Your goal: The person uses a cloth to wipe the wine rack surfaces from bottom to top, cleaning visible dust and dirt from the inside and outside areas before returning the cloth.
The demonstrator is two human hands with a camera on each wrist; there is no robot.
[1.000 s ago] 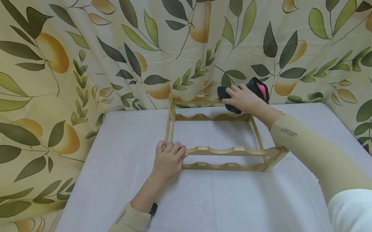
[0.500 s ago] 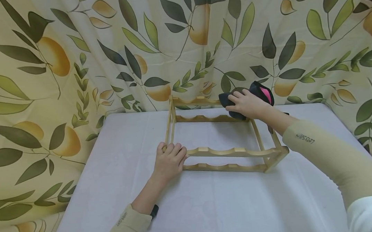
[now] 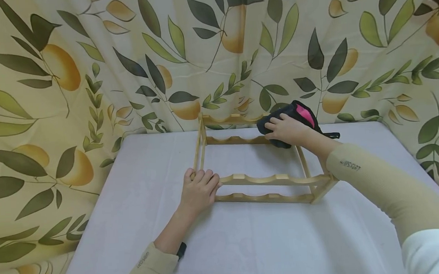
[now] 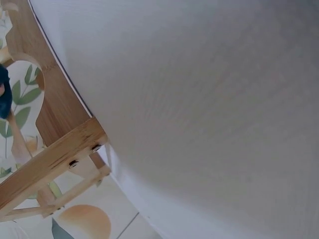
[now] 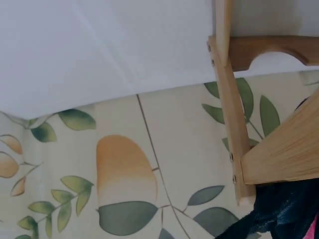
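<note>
A wooden rack (image 3: 258, 179) with scalloped rails stands on the white-covered table. My left hand (image 3: 199, 189) grips its near left corner, with the fingers over the top rail. At the far right corner my right hand (image 3: 289, 130) holds a dark navy cloth (image 3: 277, 112) with a pink patch and a black loop, draped over the far rails. That cloth hides the rack's far right corner. In the right wrist view the dark cloth (image 5: 286, 206) looks fuzzy and hangs below a wooden bar. The left wrist view shows the rack's end post (image 4: 60, 157); neither hand's fingers show clearly in the wrist views.
The white tablecloth (image 3: 268, 237) spreads around the rack. Behind the table hangs a curtain (image 3: 216, 63) printed with leaves and fruit, close to the rack's far side.
My right hand and the cloth have shifted right, then back left and slightly nearer along the far right corner. The black loop now shows. My left hand stays on the rack.
</note>
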